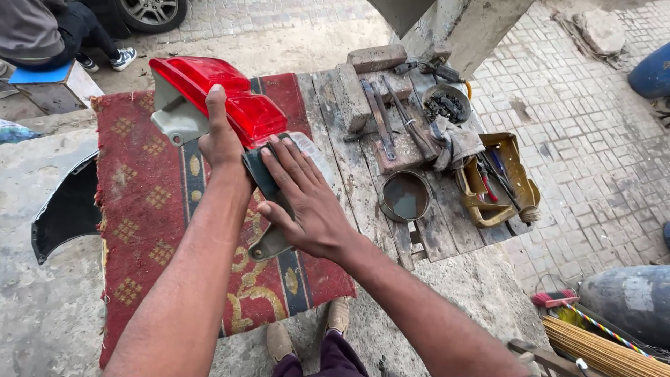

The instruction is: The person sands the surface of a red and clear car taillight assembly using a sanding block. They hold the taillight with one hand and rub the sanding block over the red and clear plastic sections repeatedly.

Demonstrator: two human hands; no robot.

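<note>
Under both hands lies a red patterned rug (150, 202), spread over a rough concrete slab (49, 307), and to the right of the right hand stands a worn wooden plank table (447, 223). The left hand (222, 139) is wrapped around a red tail-light unit (223, 94) with a grey plastic housing, thumb pointing up along its back, holding it tilted above the rug. Just below and to the right of that hand, the right hand (307, 202) lies flat with fingers spread, pressing a dark sheet (259, 173), probably sandpaper, against the clear lower end of the lamp. Left of the left forearm a dark curved body panel (66, 209) rests on the slab. Beyond the right hand, on the planks, sit two bricks (363, 77), a few flat metal bars (384, 119) and a grey rag (453, 143). Further right is a yellowish open tray (513, 164) of small tools. Nearest the right hand's knuckles stands a round shallow tin (406, 197), with a bowl of dark bits (447, 105) behind it.
</note>
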